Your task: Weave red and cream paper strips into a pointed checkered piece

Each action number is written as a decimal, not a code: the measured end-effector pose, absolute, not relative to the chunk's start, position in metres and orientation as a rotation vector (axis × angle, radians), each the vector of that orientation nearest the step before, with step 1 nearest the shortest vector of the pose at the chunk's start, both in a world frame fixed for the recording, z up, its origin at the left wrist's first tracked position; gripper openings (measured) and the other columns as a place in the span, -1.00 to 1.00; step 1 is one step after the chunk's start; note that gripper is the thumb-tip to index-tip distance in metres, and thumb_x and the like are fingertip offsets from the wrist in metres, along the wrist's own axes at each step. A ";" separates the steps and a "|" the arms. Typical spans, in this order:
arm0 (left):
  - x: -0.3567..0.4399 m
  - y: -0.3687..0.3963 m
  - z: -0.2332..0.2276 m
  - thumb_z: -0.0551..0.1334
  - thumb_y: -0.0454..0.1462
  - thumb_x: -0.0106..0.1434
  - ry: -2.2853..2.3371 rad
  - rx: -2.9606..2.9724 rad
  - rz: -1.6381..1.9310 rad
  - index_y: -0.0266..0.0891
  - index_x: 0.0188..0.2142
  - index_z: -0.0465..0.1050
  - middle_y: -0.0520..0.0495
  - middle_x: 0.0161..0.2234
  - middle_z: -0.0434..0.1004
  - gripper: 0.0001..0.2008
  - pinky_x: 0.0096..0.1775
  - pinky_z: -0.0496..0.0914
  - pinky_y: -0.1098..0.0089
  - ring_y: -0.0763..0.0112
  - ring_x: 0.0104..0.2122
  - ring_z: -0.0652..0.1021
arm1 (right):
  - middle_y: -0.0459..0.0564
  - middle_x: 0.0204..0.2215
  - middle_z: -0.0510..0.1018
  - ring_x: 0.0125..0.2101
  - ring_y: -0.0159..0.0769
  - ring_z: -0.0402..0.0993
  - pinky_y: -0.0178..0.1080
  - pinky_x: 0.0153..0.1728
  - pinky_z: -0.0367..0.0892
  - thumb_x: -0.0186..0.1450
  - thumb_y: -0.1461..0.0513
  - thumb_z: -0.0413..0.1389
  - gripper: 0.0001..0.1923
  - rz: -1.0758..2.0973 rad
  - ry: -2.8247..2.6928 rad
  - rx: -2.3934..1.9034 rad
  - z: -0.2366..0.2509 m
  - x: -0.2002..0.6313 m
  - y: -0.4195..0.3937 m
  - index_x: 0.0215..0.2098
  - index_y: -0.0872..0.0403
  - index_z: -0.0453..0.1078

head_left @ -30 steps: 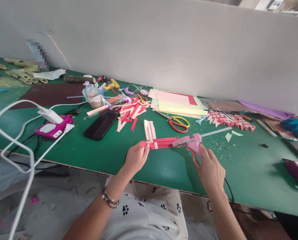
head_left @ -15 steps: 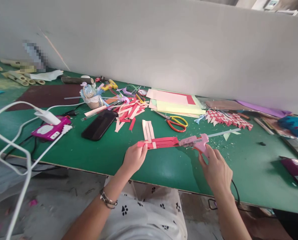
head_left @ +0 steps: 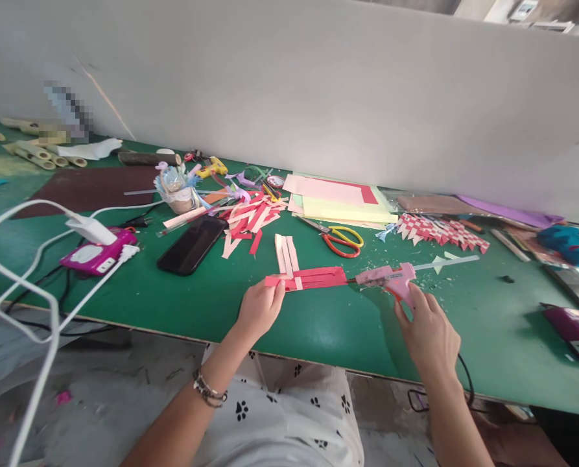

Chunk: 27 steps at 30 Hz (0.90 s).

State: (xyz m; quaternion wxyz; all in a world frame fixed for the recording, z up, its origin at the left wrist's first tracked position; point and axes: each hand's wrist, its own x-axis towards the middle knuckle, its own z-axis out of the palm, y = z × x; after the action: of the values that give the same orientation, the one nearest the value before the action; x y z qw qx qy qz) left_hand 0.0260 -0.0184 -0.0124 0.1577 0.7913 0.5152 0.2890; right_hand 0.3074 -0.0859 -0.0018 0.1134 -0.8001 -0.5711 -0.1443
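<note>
One view only — a camera worn on the head, looking forward and down over the near edge of a green table [head_left: 182,295]. It sits close above the person's own arms, and faces a pale wall [head_left: 318,91] along the far side — table running left to right.

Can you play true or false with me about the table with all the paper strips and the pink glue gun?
1. The right hand holds the pink glue gun. True.
2. The left hand is picking up the scissors. False: it pinches the left end of the red and pink woven strips; the scissors lie untouched farther back.
3. The black phone lies flat on the green table. True.
4. The glue gun's nozzle points toward the person. False: it points left, at the woven strips.
5. The table is blue. False: it is green.
</note>
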 end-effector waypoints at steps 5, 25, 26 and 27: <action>0.026 -0.019 -0.012 -0.17 -0.26 0.34 1.474 2.257 0.833 -0.30 -0.17 0.45 -0.16 -0.18 0.55 -0.58 -0.22 0.41 0.39 0.29 -0.22 0.55 | 0.07 -0.25 0.44 -0.42 -0.25 0.37 -0.32 -0.63 -0.03 0.27 0.06 -0.10 -0.56 -0.340 -1.568 -2.409 -0.001 0.309 -0.086 0.08 0.01 0.20; 0.026 -0.021 -0.018 -0.15 -0.23 0.34 1.519 2.309 0.810 -0.26 -0.20 0.41 -0.11 -0.26 0.55 -0.63 -0.35 0.41 0.39 0.33 -0.37 0.56 | 0.11 -0.19 0.47 -0.23 -0.13 0.41 -0.16 -0.28 0.29 0.10 -0.07 0.07 -0.33 0.383 -2.098 -1.584 0.041 0.179 -0.039 0.09 0.08 0.19; 0.026 -0.022 -0.018 -0.13 -0.24 0.33 1.518 2.320 0.804 -0.26 -0.22 0.41 -0.10 -0.28 0.55 -0.65 -0.37 0.40 0.40 0.33 -0.38 0.55 | 0.10 -0.20 0.48 -0.25 -0.13 0.42 -0.18 -0.30 0.28 0.08 -0.07 0.09 -0.33 0.401 -2.129 -1.579 0.041 0.165 -0.037 0.08 0.08 0.21; 0.026 -0.022 -0.018 -0.09 -0.23 0.31 1.512 2.331 0.795 -0.26 -0.25 0.41 -0.10 -0.30 0.55 -0.68 -0.39 0.40 0.40 0.32 -0.38 0.55 | 0.08 -0.24 0.49 -0.29 -0.15 0.43 -0.20 -0.33 0.27 0.11 -0.05 0.08 -0.38 0.405 -2.135 -1.605 0.041 0.155 -0.034 0.04 0.08 0.25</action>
State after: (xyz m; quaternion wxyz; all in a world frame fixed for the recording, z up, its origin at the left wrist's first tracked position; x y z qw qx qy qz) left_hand 0.0262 -0.0222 -0.0178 0.1254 0.8002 0.5192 0.2728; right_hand 0.1554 -0.0344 0.0411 0.2185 -0.5798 -0.7712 0.1463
